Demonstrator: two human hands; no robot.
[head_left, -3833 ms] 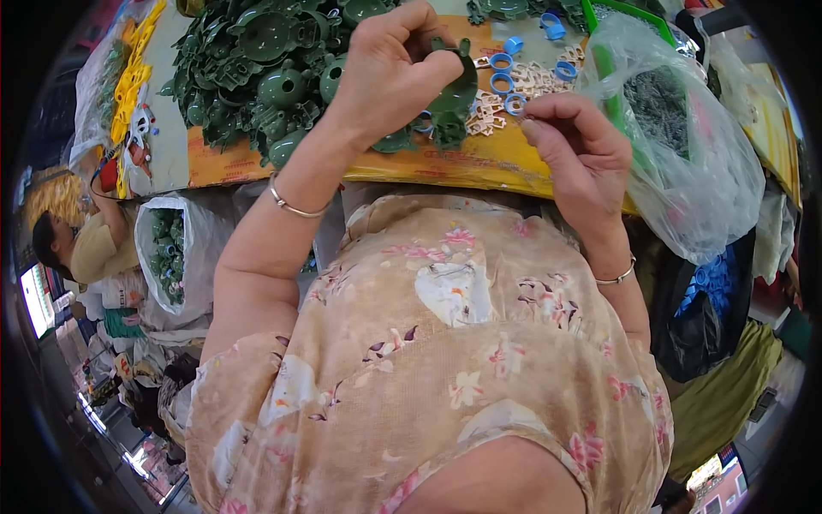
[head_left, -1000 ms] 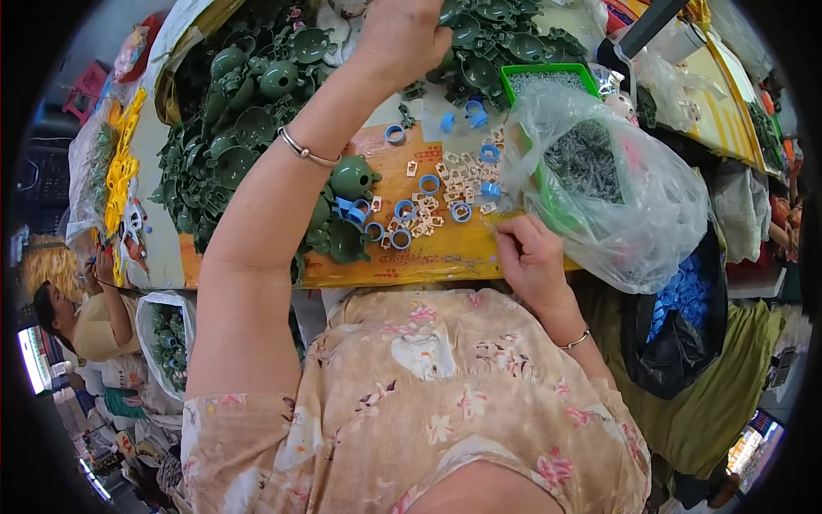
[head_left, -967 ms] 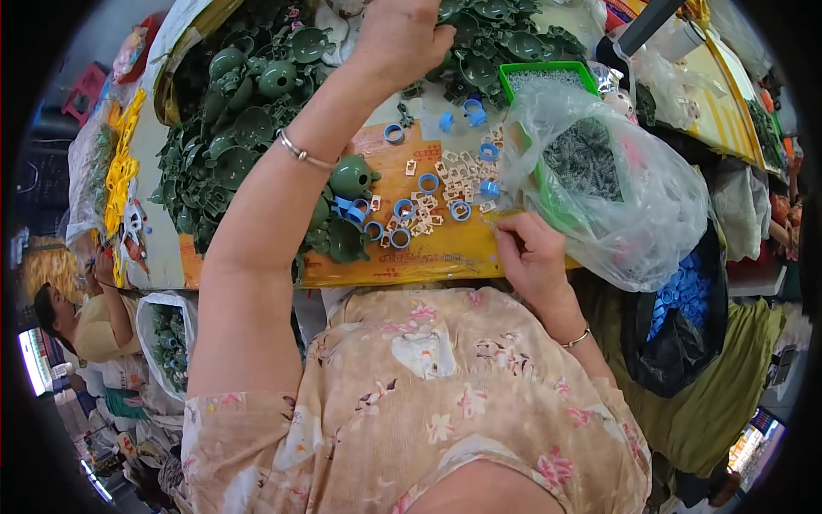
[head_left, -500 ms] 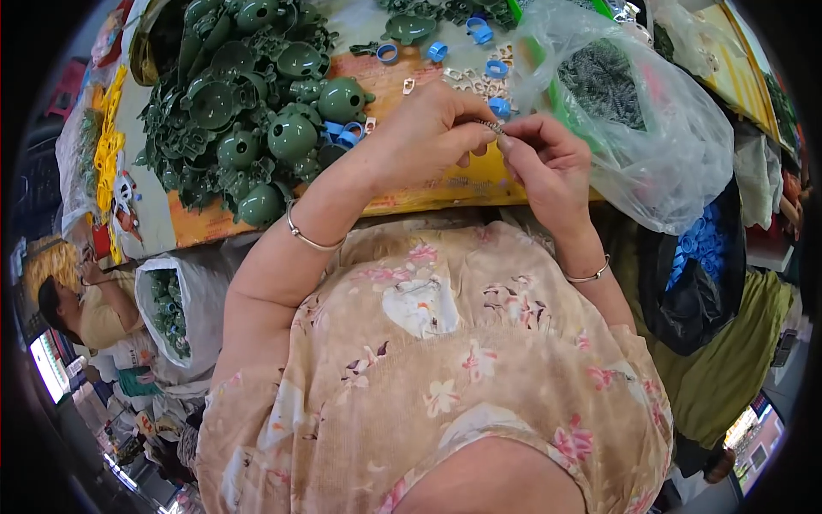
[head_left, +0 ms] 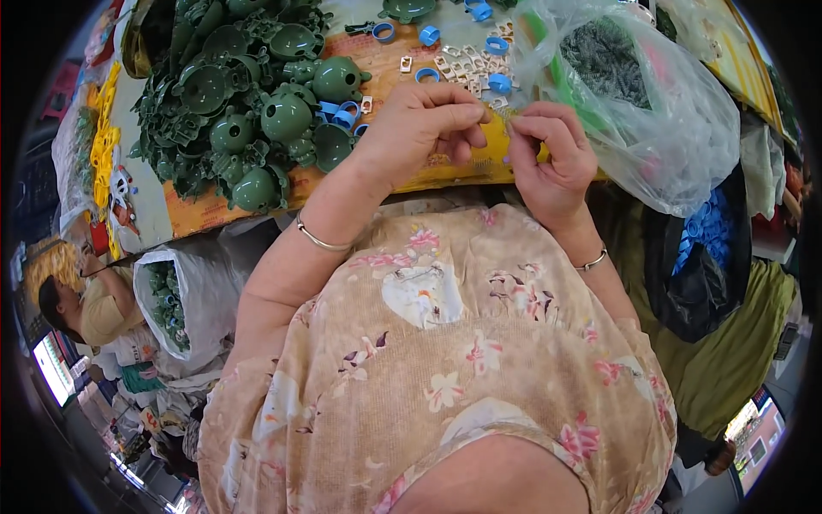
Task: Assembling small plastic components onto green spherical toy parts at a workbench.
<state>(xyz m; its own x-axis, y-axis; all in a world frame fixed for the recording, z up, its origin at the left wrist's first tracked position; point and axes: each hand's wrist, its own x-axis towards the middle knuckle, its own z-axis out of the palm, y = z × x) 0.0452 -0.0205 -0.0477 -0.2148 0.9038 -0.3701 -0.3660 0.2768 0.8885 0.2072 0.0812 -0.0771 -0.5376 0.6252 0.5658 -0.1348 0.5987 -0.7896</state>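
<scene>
My left hand [head_left: 428, 128] and my right hand [head_left: 555, 158] face each other above the table's near edge, each with its fingers pinched. Between the fingertips is a thin coil spring [head_left: 503, 112], blurred and hard to make out now; it looks stretched from one hand to the other. Just beyond the hands lie small cream-coloured plastic pieces [head_left: 467, 67] and several blue rings [head_left: 497, 45]. Left of my left hand rises a large heap of glossy dark green plastic parts [head_left: 205, 90], with rounded hollow shells [head_left: 287, 118] among them.
A clear plastic bag [head_left: 685, 146] of fine grey-green springs [head_left: 604, 64] stands right of my hands. Below it hangs a black bag [head_left: 698, 295] with blue parts [head_left: 706, 231]. A white sack [head_left: 205, 300] of green parts stands lower left, near another person [head_left: 103, 304]. Yellow parts [head_left: 104, 146] line the left.
My hands have moved slightly apart, and the spring between them, earlier compact and dark, now shows as a faint blur. The table's contents have shifted slightly upward in view.
</scene>
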